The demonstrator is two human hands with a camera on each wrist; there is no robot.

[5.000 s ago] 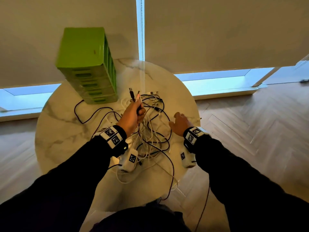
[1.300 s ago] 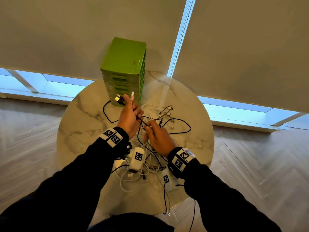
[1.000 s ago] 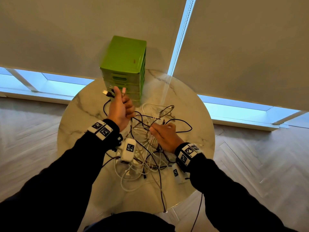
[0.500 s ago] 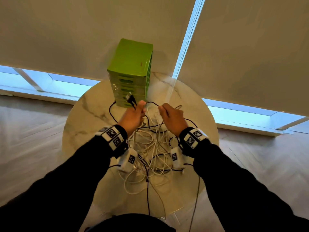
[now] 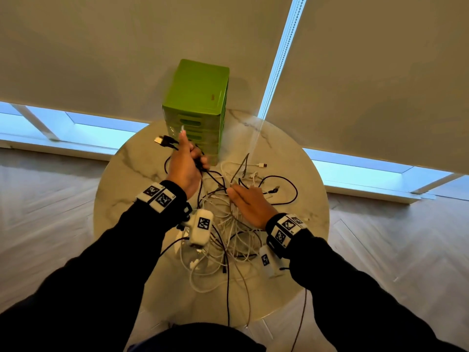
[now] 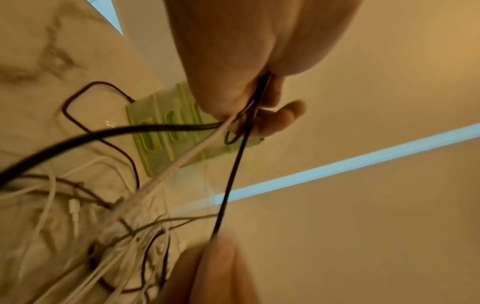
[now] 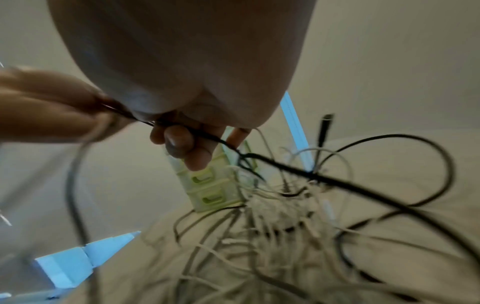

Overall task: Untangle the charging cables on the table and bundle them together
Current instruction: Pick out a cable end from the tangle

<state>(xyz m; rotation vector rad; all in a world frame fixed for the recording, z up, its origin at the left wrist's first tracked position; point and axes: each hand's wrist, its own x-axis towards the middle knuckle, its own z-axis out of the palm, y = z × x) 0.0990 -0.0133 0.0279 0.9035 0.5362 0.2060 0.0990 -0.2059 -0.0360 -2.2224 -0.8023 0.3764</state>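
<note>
While left hand (image 5: 184, 165) grips cables (image 5: 223, 232), right hand (image 5: 250, 203) pinches.

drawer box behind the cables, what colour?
Bright green drawer box, clearest in the head view.

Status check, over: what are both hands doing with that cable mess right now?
Left hand raised, gripping several black and white cable ends. Right hand pinching a thin black cable. Tangled cable pile not yet sorted on round marble table. Green plastic drawer unit stands close behind.
</note>
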